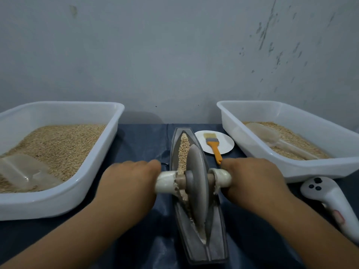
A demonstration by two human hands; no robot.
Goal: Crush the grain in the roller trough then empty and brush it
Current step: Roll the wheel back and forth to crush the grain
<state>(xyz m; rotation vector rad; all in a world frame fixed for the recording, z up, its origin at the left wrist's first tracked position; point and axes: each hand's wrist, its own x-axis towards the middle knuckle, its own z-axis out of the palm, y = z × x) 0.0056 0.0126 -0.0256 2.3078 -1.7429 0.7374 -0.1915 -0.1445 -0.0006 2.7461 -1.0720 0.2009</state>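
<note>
Head view | left hand (128, 179) and right hand (250, 178) each clenched round a white handle end of the roller (196, 183) | wheel stands in the trough (217, 235), mid-table between two tubs | grain (184, 148) heaped at far end | wheel looks heavy, stiff; hold both handles evenly | brush (213, 146) waits on plate (226, 141)

Two bare forearms enter from the lower corners; left hand (129, 178) and right hand (252, 179) wear no sleeves, gloves, rings or watch
</note>
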